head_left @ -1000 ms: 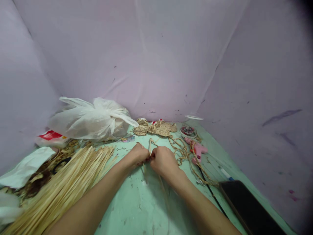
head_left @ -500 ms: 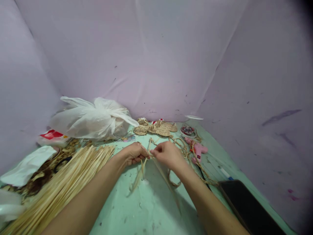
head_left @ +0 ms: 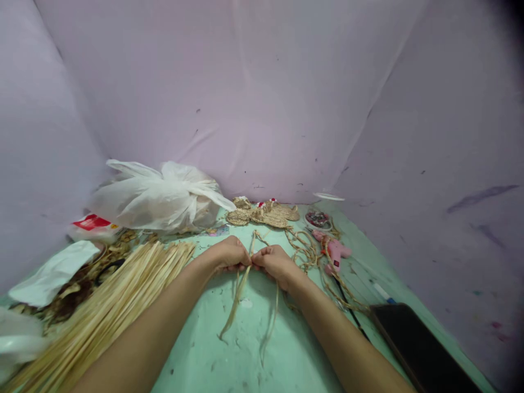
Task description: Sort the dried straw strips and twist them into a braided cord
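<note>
In the middle of the head view, my left hand [head_left: 234, 254] and my right hand [head_left: 273, 263] meet with fingertips almost touching. Both are closed in a pinch on a thin braid of pale straw fibre. Loose fibre strands [head_left: 237, 305] hang below the left fingers, and another strand trails down under the right hand. Beyond the fingers the twisted part of the braid [head_left: 254, 240] runs up and bends right, toward a loose coil of braided cord [head_left: 305, 248]. My fingers hide the point where the strands cross.
A sheaf of straw strips [head_left: 110, 305] lies along the left. Behind stand a white plastic bag [head_left: 164, 199] and woven straw pieces [head_left: 266, 214]. To the right are a bead container [head_left: 318, 220], a pink glue gun [head_left: 335, 252], a blue-capped pen [head_left: 383, 293] and a dark phone [head_left: 417, 349].
My right hand has lowered and turned, its fingertips now close against the left ones. The hanging strands have shifted; the right one now falls nearer the middle. The view has moved slightly.
</note>
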The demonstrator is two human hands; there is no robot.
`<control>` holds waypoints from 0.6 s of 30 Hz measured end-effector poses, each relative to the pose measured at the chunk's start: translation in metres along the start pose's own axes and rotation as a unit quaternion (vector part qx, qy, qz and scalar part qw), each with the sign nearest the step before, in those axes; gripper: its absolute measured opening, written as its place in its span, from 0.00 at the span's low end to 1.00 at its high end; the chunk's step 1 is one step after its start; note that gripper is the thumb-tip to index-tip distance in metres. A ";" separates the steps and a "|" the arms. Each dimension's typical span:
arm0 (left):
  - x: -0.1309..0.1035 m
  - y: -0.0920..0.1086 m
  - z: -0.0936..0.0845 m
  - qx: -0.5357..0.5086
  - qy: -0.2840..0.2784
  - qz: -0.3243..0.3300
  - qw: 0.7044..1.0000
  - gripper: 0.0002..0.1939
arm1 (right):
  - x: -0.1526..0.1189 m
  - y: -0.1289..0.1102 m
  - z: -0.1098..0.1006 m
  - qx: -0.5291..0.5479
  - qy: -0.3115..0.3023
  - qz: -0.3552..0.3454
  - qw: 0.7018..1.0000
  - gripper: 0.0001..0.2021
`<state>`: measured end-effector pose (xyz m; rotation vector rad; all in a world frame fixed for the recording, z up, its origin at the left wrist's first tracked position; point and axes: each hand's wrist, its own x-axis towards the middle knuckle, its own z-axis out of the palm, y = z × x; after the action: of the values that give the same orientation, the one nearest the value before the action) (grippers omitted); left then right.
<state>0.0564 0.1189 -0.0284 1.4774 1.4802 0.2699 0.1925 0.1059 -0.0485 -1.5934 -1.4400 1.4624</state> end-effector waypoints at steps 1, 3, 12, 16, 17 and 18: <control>-0.002 0.002 0.000 0.022 0.003 -0.005 1.000 0.05 | 0.001 0.001 0.000 0.000 0.002 -0.003 1.000 0.07; -0.006 0.005 -0.003 0.051 0.004 -0.009 0.999 0.05 | 0.002 0.003 0.000 0.002 0.003 -0.006 1.000 0.06; -0.033 0.003 -0.060 0.227 0.125 0.019 0.966 0.07 | 0.001 0.006 0.000 0.008 0.007 0.004 1.000 0.07; -0.066 0.006 -0.090 0.322 0.168 -0.009 0.932 0.07 | 0.003 0.008 0.000 0.011 -0.001 0.004 1.000 0.08; -0.072 0.006 -0.094 0.334 0.157 -0.016 0.929 0.07 | 0.004 0.009 0.000 0.011 -0.004 0.004 1.000 0.08; -0.075 0.004 -0.096 0.344 0.142 -0.020 0.928 0.07 | 0.004 0.009 0.000 0.012 -0.007 0.004 1.000 0.08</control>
<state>-0.0290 0.1006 0.0564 2.0160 1.9575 -0.0839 0.1953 0.1075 -0.0584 -1.5798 -1.4206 1.4923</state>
